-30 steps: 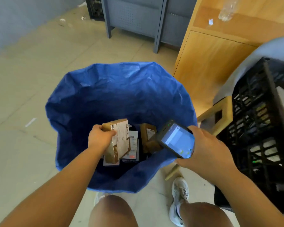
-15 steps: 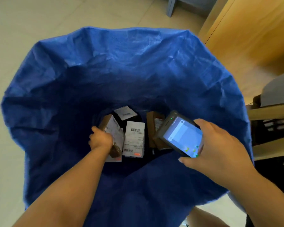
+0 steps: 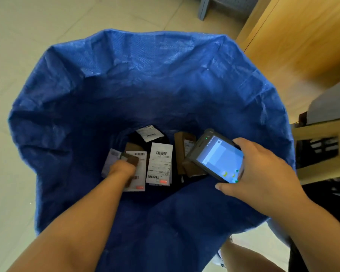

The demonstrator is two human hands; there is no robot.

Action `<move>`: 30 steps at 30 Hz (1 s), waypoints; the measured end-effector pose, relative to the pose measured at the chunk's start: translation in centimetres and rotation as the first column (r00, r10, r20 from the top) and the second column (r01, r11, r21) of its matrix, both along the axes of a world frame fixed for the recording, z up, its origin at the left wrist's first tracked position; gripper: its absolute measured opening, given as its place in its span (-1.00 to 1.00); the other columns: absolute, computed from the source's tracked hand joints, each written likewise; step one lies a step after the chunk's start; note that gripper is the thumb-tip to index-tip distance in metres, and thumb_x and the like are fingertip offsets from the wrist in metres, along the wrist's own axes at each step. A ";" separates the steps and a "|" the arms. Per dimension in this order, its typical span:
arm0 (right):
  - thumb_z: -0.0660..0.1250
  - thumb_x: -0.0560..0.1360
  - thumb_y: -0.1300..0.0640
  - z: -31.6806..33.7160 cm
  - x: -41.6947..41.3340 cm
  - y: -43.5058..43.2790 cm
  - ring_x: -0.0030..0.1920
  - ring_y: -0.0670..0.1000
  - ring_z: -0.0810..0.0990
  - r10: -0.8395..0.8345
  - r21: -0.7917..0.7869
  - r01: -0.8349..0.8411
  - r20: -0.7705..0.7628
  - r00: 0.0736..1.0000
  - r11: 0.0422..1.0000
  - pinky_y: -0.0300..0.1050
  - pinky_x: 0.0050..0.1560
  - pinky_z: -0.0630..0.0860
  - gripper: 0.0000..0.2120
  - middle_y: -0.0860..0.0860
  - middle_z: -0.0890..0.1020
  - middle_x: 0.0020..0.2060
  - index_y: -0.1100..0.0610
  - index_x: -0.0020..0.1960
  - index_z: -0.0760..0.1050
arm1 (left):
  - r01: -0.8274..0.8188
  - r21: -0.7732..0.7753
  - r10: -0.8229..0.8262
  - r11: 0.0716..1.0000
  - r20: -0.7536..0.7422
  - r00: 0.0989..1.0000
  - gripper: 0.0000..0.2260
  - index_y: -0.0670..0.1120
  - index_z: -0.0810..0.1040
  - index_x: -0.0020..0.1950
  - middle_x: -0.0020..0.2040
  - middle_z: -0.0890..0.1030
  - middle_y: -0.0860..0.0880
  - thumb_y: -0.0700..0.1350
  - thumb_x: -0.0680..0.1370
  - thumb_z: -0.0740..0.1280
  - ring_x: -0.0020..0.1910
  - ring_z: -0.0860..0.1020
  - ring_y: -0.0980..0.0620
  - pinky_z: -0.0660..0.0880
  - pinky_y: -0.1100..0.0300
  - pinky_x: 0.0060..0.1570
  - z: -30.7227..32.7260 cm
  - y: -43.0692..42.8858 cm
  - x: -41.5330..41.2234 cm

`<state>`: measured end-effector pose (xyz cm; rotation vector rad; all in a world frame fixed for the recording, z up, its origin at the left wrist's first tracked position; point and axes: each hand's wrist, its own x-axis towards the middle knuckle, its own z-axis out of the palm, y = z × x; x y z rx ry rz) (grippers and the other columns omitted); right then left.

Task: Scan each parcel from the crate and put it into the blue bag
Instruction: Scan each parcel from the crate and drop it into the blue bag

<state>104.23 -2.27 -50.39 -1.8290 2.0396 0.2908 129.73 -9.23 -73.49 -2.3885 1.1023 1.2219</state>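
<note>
The blue bag [image 3: 165,79] stands open below me. My left hand [image 3: 124,170] reaches down to its bottom and grips a brown parcel with a white label [image 3: 138,163], which lies nearly flat among the others. My right hand [image 3: 259,173] holds a black handheld scanner [image 3: 218,158] over the bag's right side, with its screen lit. Several parcels lie in the bag: a white-labelled one [image 3: 159,163], a brown box [image 3: 184,150], a black pouch [image 3: 150,134] and a pale one [image 3: 111,160]. A piece of the black crate [image 3: 320,148] shows at the right edge.
A wooden cabinet [image 3: 294,46] stands behind the bag on the right. A wooden frame [image 3: 322,126] holds the crate, with a grey sheet above it. The pale tiled floor [image 3: 37,26] spreads to the left, and a grey metal leg [image 3: 203,6] stands at the top.
My left hand has lowered the parcel from the bag's mouth to its bottom, and the parcel has tipped nearly flat. My view has closed in over the bag. The scanner has stayed in my right hand.
</note>
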 end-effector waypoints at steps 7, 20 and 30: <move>0.49 0.22 -0.25 5.1 -0.5 3.9 0.16 0.06 0.49 -0.031 -0.070 0.029 -0.023 0.999 0.997 -0.03 0.00 0.47 -0.19 -0.08 0.48 0.19 -0.01 0.32 0.23 | 0.104 -0.222 -0.135 0.970 -0.128 0.983 -0.76 -0.16 0.55 0.14 0.07 0.61 -0.16 -0.07 0.53 0.30 -0.05 0.58 -0.11 0.53 0.15 -0.14 7.6 2.4 -0.8; 0.49 0.23 -0.27 16.5 -7.9 18.6 0.03 0.01 0.53 -0.177 -0.228 0.161 -0.052 0.983 0.960 -0.08 -0.08 0.50 -0.23 -0.09 0.49 0.09 -0.02 0.30 0.27 | 0.394 -0.630 -0.521 0.669 -0.021 0.853 -0.73 0.00 0.52 0.16 0.07 0.60 -0.02 0.11 0.55 0.30 -0.01 0.58 -0.03 0.56 0.04 -0.01 25.7 12.0 -9.0; 0.52 0.22 -0.29 18.8 -19.5 30.9 0.03 0.02 0.52 -0.464 -0.374 0.454 0.069 0.883 0.809 -0.02 0.00 0.55 -0.11 -0.07 0.49 0.14 -0.05 0.41 0.21 | 0.317 -0.837 -0.724 0.446 -0.129 0.678 -0.89 0.10 0.58 -0.03 -0.09 0.61 0.17 0.09 0.52 0.36 -0.04 0.58 0.17 0.51 0.21 -0.02 33.8 19.6 -22.4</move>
